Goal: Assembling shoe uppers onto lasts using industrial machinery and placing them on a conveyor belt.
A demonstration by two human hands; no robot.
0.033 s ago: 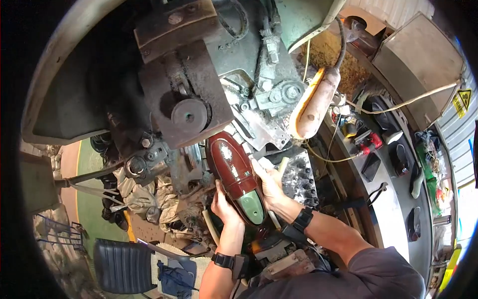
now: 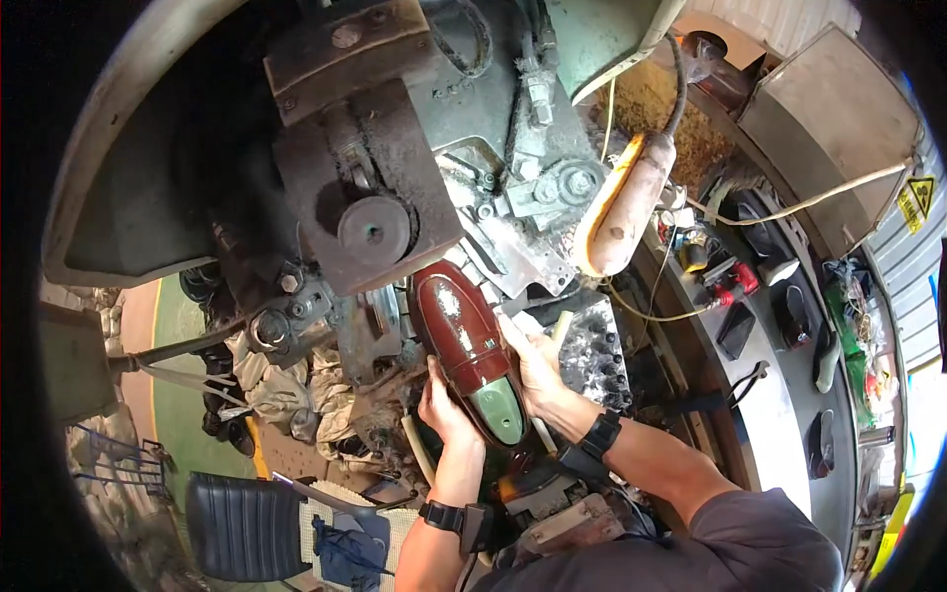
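Note:
A glossy dark red shoe upper (image 2: pixel 456 321) sits on a green shoe last (image 2: pixel 499 409). Its toe points away from me, up beneath the dark metal head (image 2: pixel 365 187) of a machine. My left hand (image 2: pixel 449 407) grips the shoe along its left side near the heel. From the other side my right hand (image 2: pixel 536 367) presses against it, thumb and fingers along the edge. Bright steel plates (image 2: pixel 528 259) of the machine lie just past the toe. The shoe's underside is hidden, so I cannot tell if the toe touches metal there.
A work lamp (image 2: pixel 623 212) hangs right of the machine head. On the right, a long bench (image 2: pixel 779 434) carries several dark shoes and a red tool (image 2: pixel 732 283). A black chair (image 2: pixel 245 528) stands at lower left, near crumpled pale cloth (image 2: pixel 271 390).

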